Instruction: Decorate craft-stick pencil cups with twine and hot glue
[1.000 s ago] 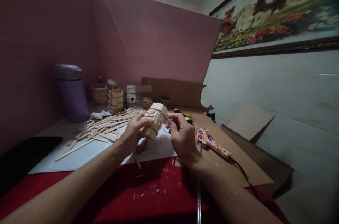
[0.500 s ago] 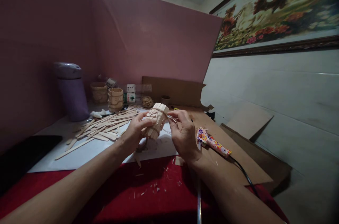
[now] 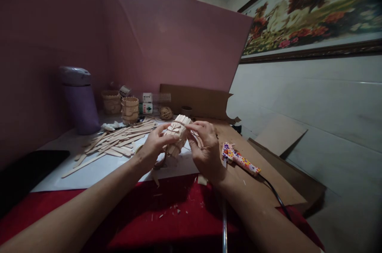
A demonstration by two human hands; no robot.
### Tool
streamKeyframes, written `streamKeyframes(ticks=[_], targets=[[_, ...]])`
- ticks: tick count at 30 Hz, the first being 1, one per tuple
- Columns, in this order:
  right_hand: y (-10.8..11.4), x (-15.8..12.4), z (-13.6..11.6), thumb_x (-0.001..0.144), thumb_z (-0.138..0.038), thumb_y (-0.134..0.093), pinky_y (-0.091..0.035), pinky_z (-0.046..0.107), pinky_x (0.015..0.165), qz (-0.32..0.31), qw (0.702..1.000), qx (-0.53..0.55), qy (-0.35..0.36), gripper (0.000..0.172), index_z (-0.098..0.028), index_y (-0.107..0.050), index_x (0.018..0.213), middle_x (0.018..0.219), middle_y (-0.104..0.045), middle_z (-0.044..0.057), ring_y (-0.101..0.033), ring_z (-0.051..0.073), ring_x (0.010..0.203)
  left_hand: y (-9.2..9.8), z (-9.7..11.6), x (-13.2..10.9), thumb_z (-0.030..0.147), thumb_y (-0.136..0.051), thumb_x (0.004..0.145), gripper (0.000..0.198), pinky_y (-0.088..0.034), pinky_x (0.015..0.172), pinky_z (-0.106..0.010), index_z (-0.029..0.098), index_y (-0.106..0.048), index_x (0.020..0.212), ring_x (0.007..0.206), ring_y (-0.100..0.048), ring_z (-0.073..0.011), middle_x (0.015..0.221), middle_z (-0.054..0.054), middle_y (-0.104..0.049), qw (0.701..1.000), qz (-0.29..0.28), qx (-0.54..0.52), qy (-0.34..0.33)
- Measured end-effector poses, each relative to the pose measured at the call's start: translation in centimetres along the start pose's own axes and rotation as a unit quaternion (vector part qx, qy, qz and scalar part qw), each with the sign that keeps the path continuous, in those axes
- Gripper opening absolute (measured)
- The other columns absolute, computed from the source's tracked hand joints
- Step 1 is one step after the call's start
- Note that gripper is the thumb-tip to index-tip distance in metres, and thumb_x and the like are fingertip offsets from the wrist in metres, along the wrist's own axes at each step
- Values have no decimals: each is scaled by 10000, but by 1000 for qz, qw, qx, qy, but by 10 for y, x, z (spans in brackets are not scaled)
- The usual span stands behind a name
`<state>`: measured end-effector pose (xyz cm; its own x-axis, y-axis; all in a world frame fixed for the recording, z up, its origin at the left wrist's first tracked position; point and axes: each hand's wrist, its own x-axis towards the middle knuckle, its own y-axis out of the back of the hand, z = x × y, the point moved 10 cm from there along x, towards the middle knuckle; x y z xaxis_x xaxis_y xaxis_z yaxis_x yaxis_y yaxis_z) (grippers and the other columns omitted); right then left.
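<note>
My left hand [image 3: 156, 141] grips a small craft-stick cup [image 3: 177, 135] from its left side, thumb across the front. The cup is tilted, built of pale upright sticks, with a twine band [image 3: 180, 123] near its top and wooden petal-like pieces on its face. At the cup's upper right, my right hand [image 3: 205, 143] pinches the twine, its thumb and forefinger close against the band. A loose end of twine hangs by the right fingers. The lower part of the cup lies in shadow over white paper [image 3: 176, 173].
Many craft sticks [image 3: 116, 141] lie piled at left, near a purple flask [image 3: 80, 101]. Two finished-looking stick cups [image 3: 130, 110], bottles [image 3: 147, 108] and a twine ball [image 3: 166, 113] stand behind. A flowered glue gun [image 3: 238, 159] with a cord rests on cardboard [image 3: 268, 189] at right.
The cup has turned slightly, so its petal pieces show more toward me. My right fingers have moved closer in against the twine band at the top.
</note>
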<state>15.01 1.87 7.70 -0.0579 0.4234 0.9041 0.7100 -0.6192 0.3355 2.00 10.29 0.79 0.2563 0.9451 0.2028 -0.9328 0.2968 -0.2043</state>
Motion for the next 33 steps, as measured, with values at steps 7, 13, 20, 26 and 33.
streamKeyframes(ticks=[7,13,20,26,33], targets=[[-4,-2,2,886,-115,-570,-475,405,849,-20,1000,-2,-6,210,-239,-701,993,962,-619,65,-558,234,938,-4,-2,0,318,-788,667,623,-496,716,-304,159,-611,1243,854,-661,-223,1005,-95,-717,1000,-29,4,1],[-2,-1,4,888,-135,-602,-466,388,809,-7,1000,-18,-2,153,-236,-714,913,916,-627,58,-556,229,896,-4,-1,-2,318,-819,618,669,-497,695,-313,164,-627,1240,821,-666,-230,950,-80,-727,1000,-13,17,-1],[-3,-1,12,884,-126,-616,-471,389,819,0,999,-31,-11,152,-238,-717,902,912,-659,58,-578,234,904,-3,5,-2,377,-834,581,827,-506,770,-348,120,-555,1315,925,-655,-270,1072,-137,-701,999,2,29,-17],[-2,1,26,888,-168,-628,-496,407,858,19,999,14,-24,157,-258,-750,924,932,-708,52,-617,230,924,1,14,-5,298,-844,515,1169,-518,820,-362,126,-287,1529,1053,-622,-300,1290,-181,-571,997,40,39,-53],[1,-3,36,876,-171,-641,-524,422,880,64,995,78,-14,197,-276,-793,945,941,-769,55,-647,223,916,2,41,-18,332,-862,582,1136,-530,814,-345,192,-270,1542,997,-637,-260,1267,-149,-568,974,87,115,-175]])
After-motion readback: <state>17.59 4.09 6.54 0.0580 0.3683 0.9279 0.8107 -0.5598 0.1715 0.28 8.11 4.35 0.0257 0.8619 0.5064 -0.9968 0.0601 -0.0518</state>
